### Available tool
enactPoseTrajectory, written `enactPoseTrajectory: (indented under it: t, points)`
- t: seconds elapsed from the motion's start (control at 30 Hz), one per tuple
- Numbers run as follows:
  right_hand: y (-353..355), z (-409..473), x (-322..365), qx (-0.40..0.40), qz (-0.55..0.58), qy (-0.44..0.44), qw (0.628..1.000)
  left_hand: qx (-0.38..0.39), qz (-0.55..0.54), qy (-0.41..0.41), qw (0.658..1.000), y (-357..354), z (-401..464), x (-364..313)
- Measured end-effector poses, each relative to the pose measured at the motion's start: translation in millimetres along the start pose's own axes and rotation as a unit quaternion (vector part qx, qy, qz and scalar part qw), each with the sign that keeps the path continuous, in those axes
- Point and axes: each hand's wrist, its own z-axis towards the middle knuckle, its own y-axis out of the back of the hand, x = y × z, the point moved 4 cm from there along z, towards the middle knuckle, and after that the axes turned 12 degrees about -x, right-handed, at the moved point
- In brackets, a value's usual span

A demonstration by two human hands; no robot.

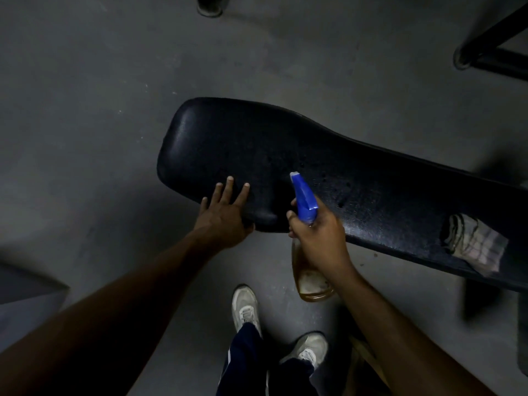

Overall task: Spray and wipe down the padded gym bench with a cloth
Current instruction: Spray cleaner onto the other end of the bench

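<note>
The black padded bench (257, 150) runs from the middle of the view to the right edge, its surface speckled with droplets. My left hand (225, 212) lies flat on the bench's near left edge, fingers spread, holding nothing. My right hand (317, 238) grips a spray bottle (307, 204) with a blue trigger head and amber liquid, its nozzle pointing at the pad. A folded checked cloth (474, 244) lies on the bench at the right, apart from both hands.
The floor is grey concrete (100, 110). My white shoes (245, 307) stand just before the bench. A black metal frame (491, 50) stands at the top right and a dark foot (210, 5) at the top edge. The bench's support (480, 301) drops at the right.
</note>
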Motion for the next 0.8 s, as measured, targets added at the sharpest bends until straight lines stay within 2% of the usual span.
enactPoseTrajectory:
  t: [0.2, 0.33, 0.6, 0.8]
  points:
    - [-25.9, -16.3, -2.7, 0.044, -0.011, -0.019, 0.999, -0.095, -0.035, 0.01, 0.995, -0.7, -10.7, 25.1]
    - [-23.4, -36.9, -21.4, 0.064, -0.035, -0.072, 0.995, -0.118, -0.038, 0.035, 0.992, 1.4, -10.6, 43.4]
    - [-6.2, -57.9, -50.6, 0.055, -0.067, -0.1, 0.991, -0.132, -0.043, 0.071, 0.988, 2.5, -6.7, 64.4]
    - [-30.8, -57.6, -32.7, 0.125, -0.116, -0.001, 0.985, -0.132, -0.065, 0.112, 0.983, 0.7, -9.0, 77.0]
